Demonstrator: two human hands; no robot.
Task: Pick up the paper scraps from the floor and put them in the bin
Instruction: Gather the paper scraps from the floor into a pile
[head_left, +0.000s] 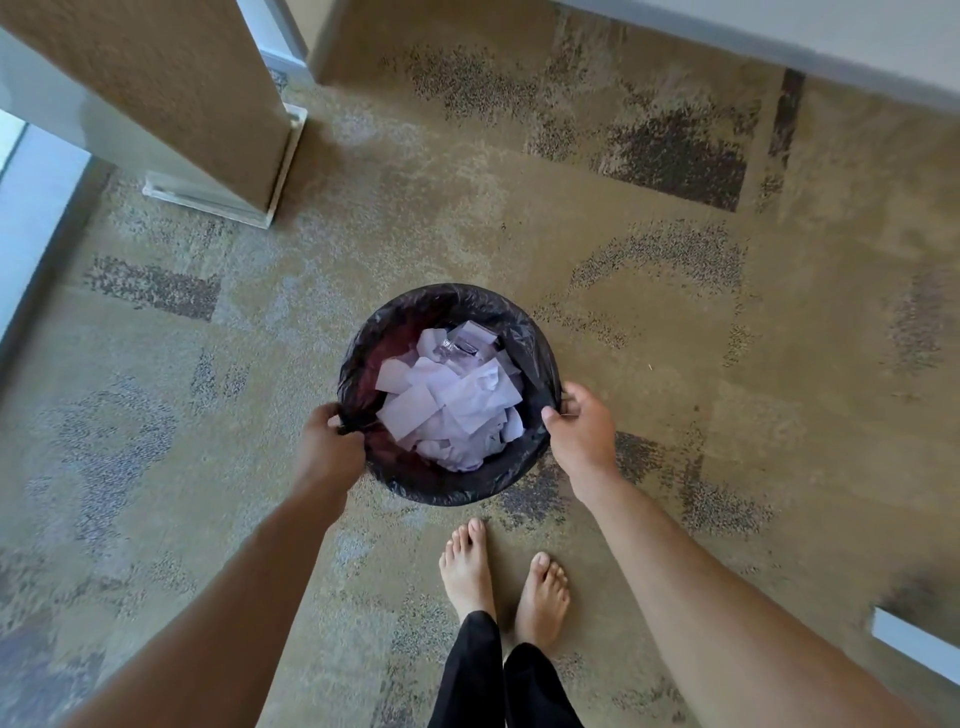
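Looks nearly done, as a guess. No loose scraps to see anywhere on the carpet (519, 218) around the bin (540, 374). Could be more out of view, past the edges, so cannot say for sure.

Round bin, standing up straight on the carpet, just ahead of two bare feet (498, 577). Lined with a shiny black bag (462, 491), folded over the rim all the way round. Inside the bin, a heap of white paper scraps (452, 402): flat torn bits and some crumpled ones, piled one on top of another. Fills the middle of the bin, but sits below the rim. At the far side of the heap, something small and clear or shiny (457, 347), too blurry to name.

Left hand (330, 447) on the left side of the bin, fingers curled round the rim and pinching the black bag there. Right hand (582, 428) on the right side of the bin, fingers and thumb curled over the rim, holding it too. Nothing else in either hand.

Far from the bin, up and to the left, a brown panel (171, 93) on a pale base. Far to the right of the bin, low down, a pale strip (914, 642) at the edge.

Left to do, maybe: one more look round for stray bits, then let go of the bin.
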